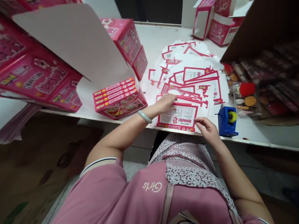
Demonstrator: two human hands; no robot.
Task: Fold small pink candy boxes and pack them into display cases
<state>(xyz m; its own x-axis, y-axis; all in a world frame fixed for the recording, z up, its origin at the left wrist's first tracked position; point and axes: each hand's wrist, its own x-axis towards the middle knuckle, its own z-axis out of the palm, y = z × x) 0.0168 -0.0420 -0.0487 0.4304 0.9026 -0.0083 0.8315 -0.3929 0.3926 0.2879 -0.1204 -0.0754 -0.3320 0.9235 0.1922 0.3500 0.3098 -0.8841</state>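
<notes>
Fingers (pixel 173 97) touch the flat carton (pixel 179 113), its long axis running left-right.

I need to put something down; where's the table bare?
There is a bare patch of table between the stacked pink boxes and the flat cartons, and a front strip right of the tape dispenser. The middle is crowded with cartons.

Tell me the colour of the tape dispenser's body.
Blue tape dispenser, seen in the head view.
</notes>
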